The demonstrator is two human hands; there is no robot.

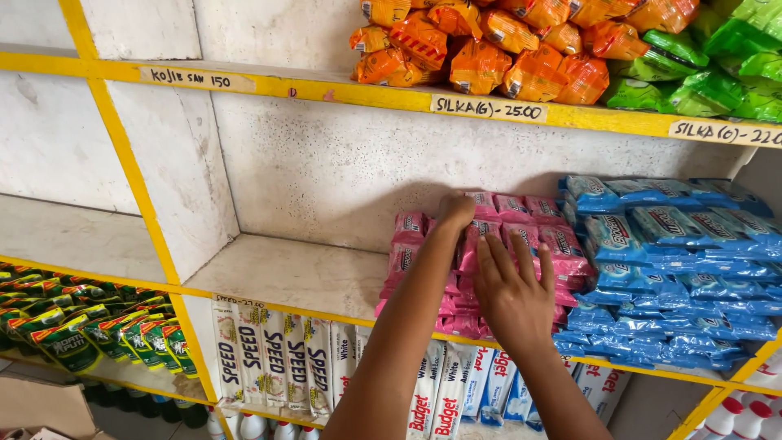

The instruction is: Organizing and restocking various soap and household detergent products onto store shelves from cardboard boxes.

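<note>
My left hand (pixel 456 210) reaches to the top back of a stack of pink sachet packs (pixel 529 236) on the middle shelf (pixel 285 273), fingers curled over the packs. My right hand (pixel 513 297) lies flat against the front of the same pink stack, fingers spread and pointing up. Whether the left hand grips a pack is not clear. Blue sachet packs (pixel 676 269) are stacked directly to the right of the pink ones.
Orange packs (pixel 489 45) and green packs (pixel 717 69) fill the upper shelf. White packets (pixel 277 358) stand in a row on the shelf below, with dark green pouches (pixel 90 322) to the left. Yellow shelf edges carry paper labels. A cardboard box (pixel 37 407) sits bottom left.
</note>
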